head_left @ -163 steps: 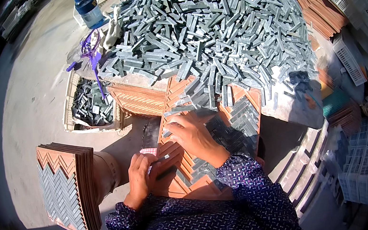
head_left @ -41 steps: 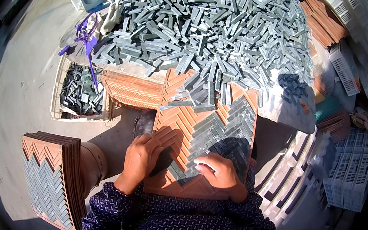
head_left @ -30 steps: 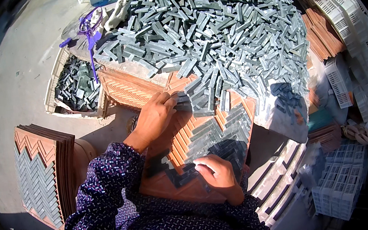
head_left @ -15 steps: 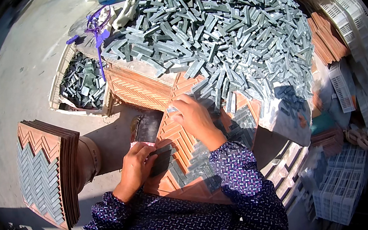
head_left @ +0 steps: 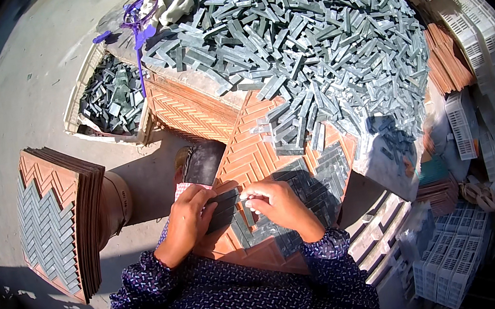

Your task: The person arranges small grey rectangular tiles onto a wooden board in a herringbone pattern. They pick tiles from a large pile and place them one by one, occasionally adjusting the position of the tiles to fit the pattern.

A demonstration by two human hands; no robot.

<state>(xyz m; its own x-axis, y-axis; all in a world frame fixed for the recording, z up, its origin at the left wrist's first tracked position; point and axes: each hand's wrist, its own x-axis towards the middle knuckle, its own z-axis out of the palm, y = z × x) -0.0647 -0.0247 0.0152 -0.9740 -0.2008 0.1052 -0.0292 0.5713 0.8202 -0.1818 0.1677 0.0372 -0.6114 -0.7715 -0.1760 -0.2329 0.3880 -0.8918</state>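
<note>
An orange herringbone mould tray [head_left: 252, 144] lies before me, its nearer part filled with dark grey stone strips [head_left: 301, 185]. My left hand [head_left: 187, 221] is closed at the tray's left edge, with a small bunch of dark stone strips [head_left: 223, 211] under its thumb and fingers. Over the tray's middle, my right hand [head_left: 278, 206] pinches a small stone strip, mostly hidden by the fingertips. Empty orange grooves show on the tray's far side. A big heap of loose grey stone strips [head_left: 306, 35] spreads beyond it and spills onto its far edge.
At left, a stack of trays [head_left: 63, 216] topped with a laid herringbone pattern rests on a round drum [head_left: 116, 204]. A pale crate [head_left: 76, 113] holds dark pieces, with a purple ring-shaped object [head_left: 141, 16] nearby. White plastic baskets [head_left: 454, 251] stand right.
My right hand has come nearer to me, from the heap's edge to the middle of the tray. My left hand stays at the tray's left edge. The view has shifted slightly.
</note>
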